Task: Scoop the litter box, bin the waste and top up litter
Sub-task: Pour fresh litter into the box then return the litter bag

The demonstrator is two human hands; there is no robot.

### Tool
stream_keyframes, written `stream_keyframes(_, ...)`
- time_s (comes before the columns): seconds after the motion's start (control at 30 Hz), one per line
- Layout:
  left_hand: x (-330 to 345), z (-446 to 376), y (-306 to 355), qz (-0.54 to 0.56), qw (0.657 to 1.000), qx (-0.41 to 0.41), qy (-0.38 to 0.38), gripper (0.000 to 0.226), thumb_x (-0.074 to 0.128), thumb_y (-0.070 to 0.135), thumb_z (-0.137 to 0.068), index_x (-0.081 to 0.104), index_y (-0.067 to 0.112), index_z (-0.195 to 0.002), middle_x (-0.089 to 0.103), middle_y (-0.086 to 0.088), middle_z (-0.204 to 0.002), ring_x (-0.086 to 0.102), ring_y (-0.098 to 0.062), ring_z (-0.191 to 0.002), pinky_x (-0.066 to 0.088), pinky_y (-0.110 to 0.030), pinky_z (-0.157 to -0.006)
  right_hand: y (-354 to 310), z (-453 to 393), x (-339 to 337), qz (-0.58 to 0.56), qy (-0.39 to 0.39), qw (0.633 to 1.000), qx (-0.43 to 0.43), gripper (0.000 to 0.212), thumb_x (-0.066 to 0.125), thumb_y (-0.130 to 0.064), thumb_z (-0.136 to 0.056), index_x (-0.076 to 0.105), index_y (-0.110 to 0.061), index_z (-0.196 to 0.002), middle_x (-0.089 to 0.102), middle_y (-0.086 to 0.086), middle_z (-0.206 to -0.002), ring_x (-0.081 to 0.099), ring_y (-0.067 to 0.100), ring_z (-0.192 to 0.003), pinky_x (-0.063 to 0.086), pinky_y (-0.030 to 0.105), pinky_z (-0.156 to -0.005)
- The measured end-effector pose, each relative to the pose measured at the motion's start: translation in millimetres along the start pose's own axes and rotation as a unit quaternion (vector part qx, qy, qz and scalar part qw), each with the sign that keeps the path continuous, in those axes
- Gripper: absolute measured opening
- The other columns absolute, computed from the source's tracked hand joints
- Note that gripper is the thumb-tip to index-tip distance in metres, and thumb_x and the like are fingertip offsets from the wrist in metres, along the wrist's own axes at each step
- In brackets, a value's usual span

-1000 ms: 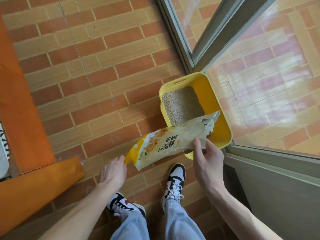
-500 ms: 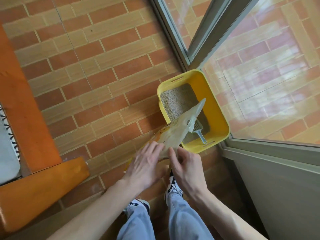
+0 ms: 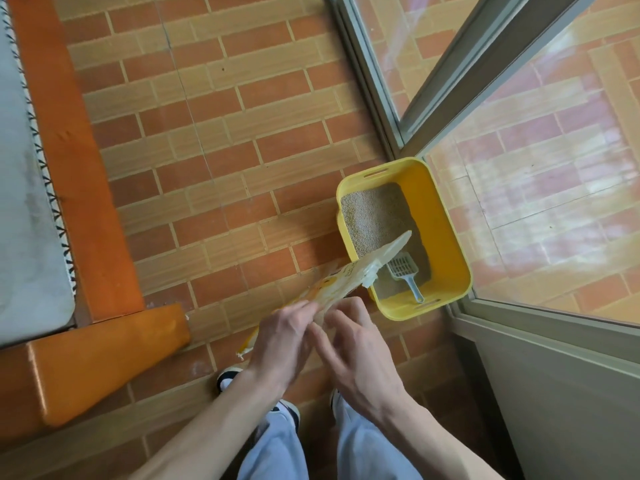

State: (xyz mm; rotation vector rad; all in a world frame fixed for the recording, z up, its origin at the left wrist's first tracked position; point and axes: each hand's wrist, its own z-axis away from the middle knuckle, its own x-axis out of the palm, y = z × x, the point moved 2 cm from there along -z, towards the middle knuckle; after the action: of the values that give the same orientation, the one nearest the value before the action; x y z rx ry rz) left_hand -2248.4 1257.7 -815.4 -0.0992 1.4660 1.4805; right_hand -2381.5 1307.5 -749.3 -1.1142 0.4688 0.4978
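A yellow litter box (image 3: 446, 216) sits on the brick-pattern floor in the corner by the glass door. Beige litter (image 3: 374, 216) covers its bottom, and a pale blue slotted scoop (image 3: 405, 273) lies in its near end. A white and yellow litter bag (image 3: 349, 275) is held flat and tilted, its open top reaching over the box's near left edge. My left hand (image 3: 282, 336) grips the bag's lower part. My right hand (image 3: 353, 355) is right beside it with fingers spread at the bag's edge; its hold on the bag is not plain.
An orange wooden bed frame (image 3: 86, 202) with a grey mattress (image 3: 24, 202) fills the left side. A sliding glass door and its metal track (image 3: 374, 91) run behind the box. A grey panel (image 3: 561, 393) stands at the right. My shoes and pale trouser legs are below.
The bag went from lying sideways across the box, one hand at each end, to nearly edge-on with both hands together at its lower part. The scoop in the box came into sight.
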Motion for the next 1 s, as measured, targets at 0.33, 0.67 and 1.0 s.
stream_keyframes(0.33,-56.5,65.3,-21.2,0.07,0.996,-0.014,0.062,0.03,0.071,0.02,-0.093,0.074,0.01,-0.121,0.076,0.004,-0.089,0.054,0.019,-0.062,0.042,0.005,-0.056,19.1,-62.7,-37.7,0.334,-0.03,0.93,-0.146,0.078,0.071,-0.028,-0.083,0.034,-0.025,-0.152,0.038,0.002,-0.155,0.027,0.025,-0.149,0.028,0.049,-0.12)
stream_keyframes(0.67,-83.4,145.1,-70.8,0.083,0.986,-0.063,0.126,0.026,0.074,0.019,-0.094,0.075,0.018,-0.121,0.079,0.004,-0.108,0.076,-0.005,-0.088,0.063,-0.022,-0.073,-29.8,-94.3,-5.7,0.421,-0.12,0.84,-0.321,0.026,0.089,-0.029,-0.072,0.078,-0.024,-0.096,0.072,-0.006,-0.093,0.068,0.019,-0.084,0.049,0.04,-0.088)
stream_keyframes(1.0,-129.1,284.5,-59.0,0.056,0.95,-0.19,0.242,0.02,0.074,0.017,-0.09,0.08,0.017,-0.109,0.058,0.015,-0.093,0.057,-0.001,-0.078,0.043,-0.003,-0.065,-142.0,-25.4,29.6,0.34,-0.152,0.82,-0.434,0.018,0.087,-0.028,-0.077,0.078,-0.024,-0.092,0.071,-0.007,-0.089,0.066,0.018,-0.077,0.053,0.038,-0.076)
